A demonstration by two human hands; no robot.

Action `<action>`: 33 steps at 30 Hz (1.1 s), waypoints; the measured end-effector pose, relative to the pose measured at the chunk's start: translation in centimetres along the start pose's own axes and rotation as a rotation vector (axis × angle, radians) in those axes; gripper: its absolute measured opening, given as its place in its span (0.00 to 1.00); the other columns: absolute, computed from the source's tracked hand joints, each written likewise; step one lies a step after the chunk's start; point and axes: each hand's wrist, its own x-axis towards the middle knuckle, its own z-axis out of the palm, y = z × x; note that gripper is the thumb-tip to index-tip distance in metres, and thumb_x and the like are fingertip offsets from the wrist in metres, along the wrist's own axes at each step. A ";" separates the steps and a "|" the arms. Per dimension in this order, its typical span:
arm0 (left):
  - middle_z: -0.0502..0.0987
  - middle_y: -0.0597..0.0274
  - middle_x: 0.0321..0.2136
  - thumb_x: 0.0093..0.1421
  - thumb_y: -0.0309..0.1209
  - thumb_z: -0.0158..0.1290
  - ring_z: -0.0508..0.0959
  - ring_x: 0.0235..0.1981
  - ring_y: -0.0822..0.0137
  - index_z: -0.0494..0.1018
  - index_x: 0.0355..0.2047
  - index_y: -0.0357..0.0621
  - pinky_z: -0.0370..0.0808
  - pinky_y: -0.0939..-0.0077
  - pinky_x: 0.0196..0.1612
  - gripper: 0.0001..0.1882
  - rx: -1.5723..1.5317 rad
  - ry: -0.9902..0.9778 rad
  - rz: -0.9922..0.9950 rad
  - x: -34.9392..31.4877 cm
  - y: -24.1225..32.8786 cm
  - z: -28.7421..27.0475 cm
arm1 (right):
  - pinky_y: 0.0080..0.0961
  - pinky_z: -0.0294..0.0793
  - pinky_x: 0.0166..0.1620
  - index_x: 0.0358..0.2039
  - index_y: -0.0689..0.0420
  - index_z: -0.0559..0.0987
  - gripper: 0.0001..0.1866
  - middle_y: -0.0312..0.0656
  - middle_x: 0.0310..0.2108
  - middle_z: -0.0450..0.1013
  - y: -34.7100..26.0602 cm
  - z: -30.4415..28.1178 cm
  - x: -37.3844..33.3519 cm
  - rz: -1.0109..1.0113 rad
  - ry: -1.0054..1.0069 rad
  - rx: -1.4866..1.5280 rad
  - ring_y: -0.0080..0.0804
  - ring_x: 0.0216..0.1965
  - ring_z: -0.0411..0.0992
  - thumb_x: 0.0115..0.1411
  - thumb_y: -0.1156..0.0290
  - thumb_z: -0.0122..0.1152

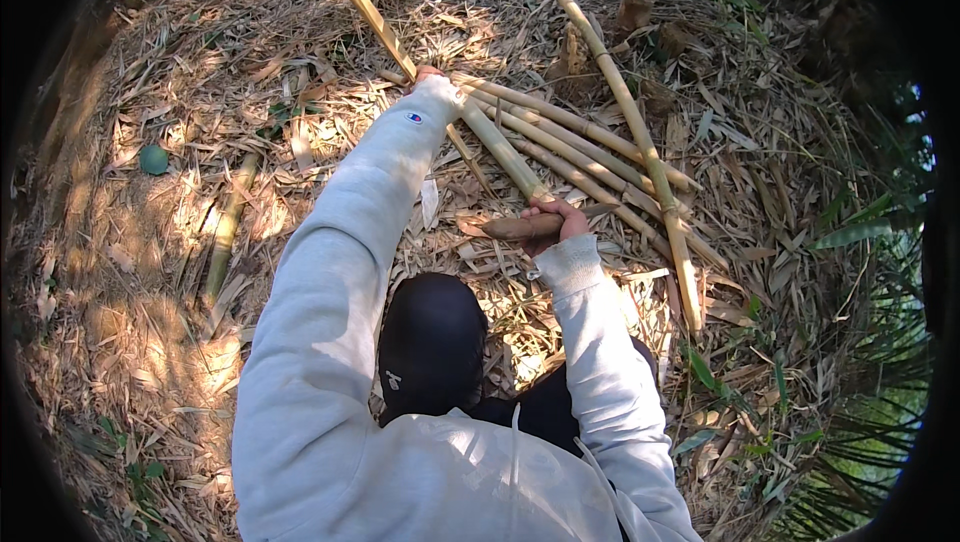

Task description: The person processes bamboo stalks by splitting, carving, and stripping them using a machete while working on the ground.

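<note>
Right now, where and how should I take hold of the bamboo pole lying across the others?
Probably near mid-length, from above: the pole is long and slim, lies crosswise over the lower poles, and nothing covers its middle.

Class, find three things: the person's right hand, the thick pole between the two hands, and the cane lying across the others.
Right hand (562, 220), head view: middle of the hand.
Thick pole (502, 150), head view: middle of its visible length.
Crossing cane (650, 156), head view: about halfway along it.

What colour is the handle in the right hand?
The handle in the right hand is brown, best seen in the head view.
</note>
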 end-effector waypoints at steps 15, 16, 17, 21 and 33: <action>0.81 0.62 0.40 0.52 0.36 0.51 0.79 0.46 0.59 0.82 0.39 0.50 0.75 0.50 0.39 0.16 0.027 -0.130 0.188 -11.8 8.3 -1.6 | 0.33 0.74 0.21 0.33 0.58 0.74 0.10 0.47 0.27 0.73 -4.9 -5.3 -2.1 -0.167 0.091 0.095 0.41 0.22 0.71 0.56 0.66 0.52; 0.81 0.61 0.40 0.51 0.36 0.51 0.79 0.46 0.60 0.82 0.39 0.50 0.75 0.51 0.40 0.16 0.005 -0.077 0.244 -13.0 8.8 -2.1 | 0.33 0.75 0.22 0.34 0.59 0.74 0.09 0.48 0.28 0.74 -4.9 -5.1 -2.4 -0.188 0.110 0.098 0.41 0.21 0.71 0.56 0.67 0.52; 0.81 0.61 0.39 0.51 0.36 0.51 0.79 0.46 0.60 0.82 0.38 0.50 0.75 0.52 0.40 0.16 -0.018 -0.022 0.303 -13.5 9.2 -2.9 | 0.32 0.76 0.23 0.34 0.60 0.74 0.09 0.49 0.29 0.75 -5.1 -5.0 -2.6 -0.212 0.130 0.100 0.41 0.21 0.71 0.57 0.68 0.52; 0.82 0.65 0.33 0.48 0.39 0.55 0.81 0.40 0.62 0.83 0.33 0.56 0.76 0.53 0.38 0.12 -0.090 0.028 0.241 -10.6 8.2 -0.4 | 0.31 0.75 0.23 0.33 0.58 0.75 0.09 0.45 0.27 0.73 -5.4 -3.8 -2.8 -0.147 0.125 0.068 0.40 0.21 0.71 0.55 0.67 0.55; 0.78 0.51 0.23 0.57 0.38 0.57 0.80 0.26 0.53 0.72 0.30 0.44 0.75 0.56 0.28 0.11 0.024 0.317 -0.141 -29.1 -8.0 -10.0 | 0.33 0.74 0.24 0.30 0.58 0.75 0.08 0.45 0.26 0.72 -5.4 -7.2 2.5 -0.325 0.057 -0.165 0.40 0.23 0.70 0.55 0.67 0.53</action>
